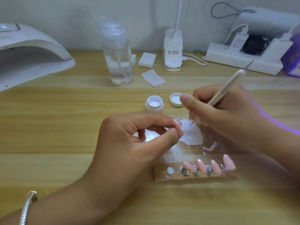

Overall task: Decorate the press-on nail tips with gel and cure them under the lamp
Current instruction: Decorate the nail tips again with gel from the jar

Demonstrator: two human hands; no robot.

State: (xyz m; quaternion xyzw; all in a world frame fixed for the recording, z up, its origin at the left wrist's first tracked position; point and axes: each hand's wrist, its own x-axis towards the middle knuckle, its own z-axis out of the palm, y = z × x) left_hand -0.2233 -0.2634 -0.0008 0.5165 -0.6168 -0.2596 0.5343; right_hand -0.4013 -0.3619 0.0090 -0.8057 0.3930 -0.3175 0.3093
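A pink nail tip (177,125) is pinched between thumb and forefinger of the left hand (129,143). A white pen (225,90) is gripped by the right hand (227,114), its fine point set on a white gel smear (190,133) just beside that tip. Four more tips (215,167) are fixed on a strip (160,177) nearer the person, an open jar (154,103) and lid (176,99) are seen beyond the smear, and the lamp (24,54) is placed far left on the surface (65,127).
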